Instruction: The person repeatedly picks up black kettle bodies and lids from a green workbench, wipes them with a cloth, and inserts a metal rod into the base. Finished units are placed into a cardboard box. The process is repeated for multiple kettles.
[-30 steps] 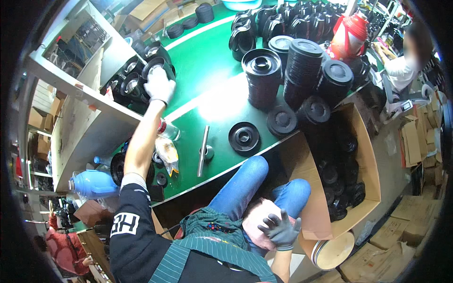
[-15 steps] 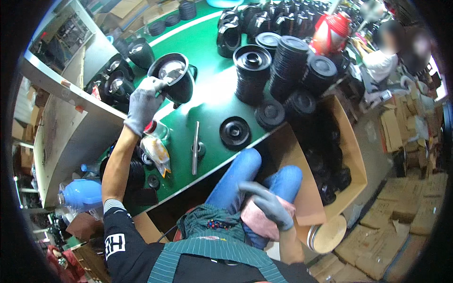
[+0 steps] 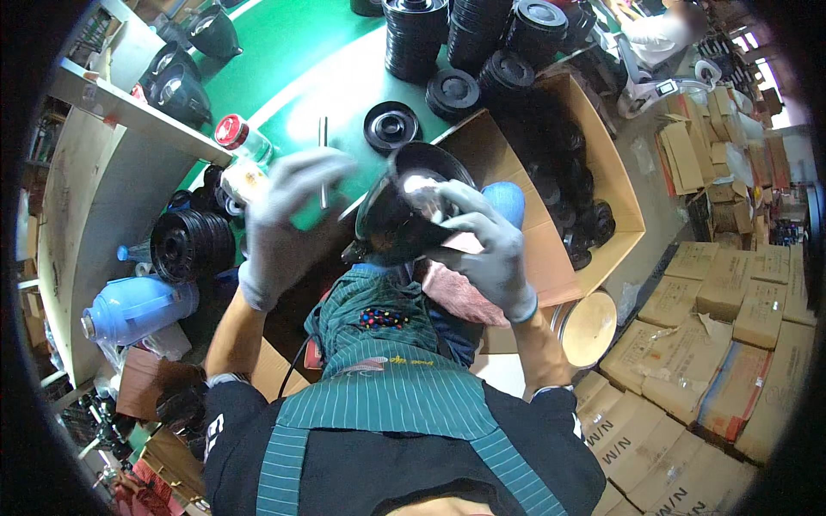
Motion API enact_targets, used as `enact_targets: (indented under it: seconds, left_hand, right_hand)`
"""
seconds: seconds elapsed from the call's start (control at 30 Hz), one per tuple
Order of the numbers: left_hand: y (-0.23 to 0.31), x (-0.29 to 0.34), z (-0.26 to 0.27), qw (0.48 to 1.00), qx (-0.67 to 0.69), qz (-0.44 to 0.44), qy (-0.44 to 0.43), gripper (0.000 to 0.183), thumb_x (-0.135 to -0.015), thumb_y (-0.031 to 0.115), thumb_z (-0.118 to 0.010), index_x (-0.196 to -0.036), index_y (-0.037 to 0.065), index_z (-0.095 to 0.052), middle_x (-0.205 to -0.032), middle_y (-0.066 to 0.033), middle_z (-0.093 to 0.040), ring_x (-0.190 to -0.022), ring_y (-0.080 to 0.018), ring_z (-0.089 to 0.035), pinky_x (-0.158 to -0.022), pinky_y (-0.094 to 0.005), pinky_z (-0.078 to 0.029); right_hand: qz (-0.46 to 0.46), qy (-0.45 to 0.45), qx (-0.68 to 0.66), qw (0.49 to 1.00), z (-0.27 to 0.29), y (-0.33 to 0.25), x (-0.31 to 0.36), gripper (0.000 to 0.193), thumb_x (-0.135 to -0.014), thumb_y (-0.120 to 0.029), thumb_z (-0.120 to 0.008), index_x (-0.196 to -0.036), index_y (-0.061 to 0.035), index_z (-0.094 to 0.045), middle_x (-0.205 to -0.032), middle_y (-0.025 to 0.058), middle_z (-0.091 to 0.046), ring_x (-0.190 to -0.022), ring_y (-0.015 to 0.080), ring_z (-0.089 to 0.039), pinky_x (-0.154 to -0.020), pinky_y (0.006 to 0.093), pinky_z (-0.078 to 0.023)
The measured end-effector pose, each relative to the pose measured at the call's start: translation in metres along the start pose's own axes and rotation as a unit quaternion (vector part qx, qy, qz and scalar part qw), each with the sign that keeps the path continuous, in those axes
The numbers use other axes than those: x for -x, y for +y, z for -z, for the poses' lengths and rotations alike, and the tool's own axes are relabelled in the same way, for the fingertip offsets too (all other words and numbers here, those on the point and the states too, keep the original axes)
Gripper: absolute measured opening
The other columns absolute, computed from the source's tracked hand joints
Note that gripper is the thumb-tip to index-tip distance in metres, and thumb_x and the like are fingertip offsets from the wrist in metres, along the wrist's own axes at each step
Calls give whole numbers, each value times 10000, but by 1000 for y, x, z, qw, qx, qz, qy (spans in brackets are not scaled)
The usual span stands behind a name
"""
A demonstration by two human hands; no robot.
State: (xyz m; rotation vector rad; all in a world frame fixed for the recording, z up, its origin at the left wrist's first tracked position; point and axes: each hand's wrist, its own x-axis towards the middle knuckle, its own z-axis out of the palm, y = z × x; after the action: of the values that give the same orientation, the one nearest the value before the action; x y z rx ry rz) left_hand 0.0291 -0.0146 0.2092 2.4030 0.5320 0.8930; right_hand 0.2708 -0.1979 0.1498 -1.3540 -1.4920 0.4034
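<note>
A glossy black bowl-shaped housing [image 3: 391, 219] is tilted over my lap, its round mouth facing up toward me. My right hand [image 3: 495, 254], in a grey glove, grips it by the right side of the rim, with fingers reaching into the mouth. My gloved left hand [image 3: 292, 219] hovers to the left of the housing, apart from it, fingers stretched out and blurred by motion. Under my right hand a pink cloth [image 3: 465, 297] lies on my thigh. A metal rod [image 3: 323, 163] and a round black lid [image 3: 391, 126] sit on the green table [image 3: 297, 77] beyond.
A red-capped jar [image 3: 243, 138] stands at the table's left. Stacked black lids [image 3: 416, 43] rise at the back. To my right is an open carton [image 3: 624, 189] of black parts. Left of me are a blue jug [image 3: 142, 305] and a black disc stack [image 3: 185, 245]. Cartons [image 3: 688, 361] cover the right floor.
The black housing has come from the far left of the table to above my lap. My right hand has risen from the cloth and taken hold; my left hand has drawn back, off the housing.
</note>
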Motion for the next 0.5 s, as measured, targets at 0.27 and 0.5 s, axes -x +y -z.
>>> enact_targets:
  seconds: [0.27,0.5]
  left_hand:
    - [-49,126,-56,929,287,228,-53,764,-838,-30,-822,-1547,-38,-536,-1495,-169,-646,-1380,-222,-605,-1182,-380,-469]
    - [-132,204,-105,767,515,373,85,454,-997,167,-730,-1401,-27,-661,-1355,-130,-728,-1209,-213,-703,-1081,-387,-569]
  right_hand:
    - [-268,108,-312,905,-29,-11,44,479,-729,183,-870,-1132,12,-674,-1600,274,-525,-1494,313,-518,-1210,436,-466]
    - [-182,-125,-180,959,-38,-11,8,397,-900,-32,-795,-1286,24,-718,-1610,187,-561,-1442,259,-577,-1185,404,-466]
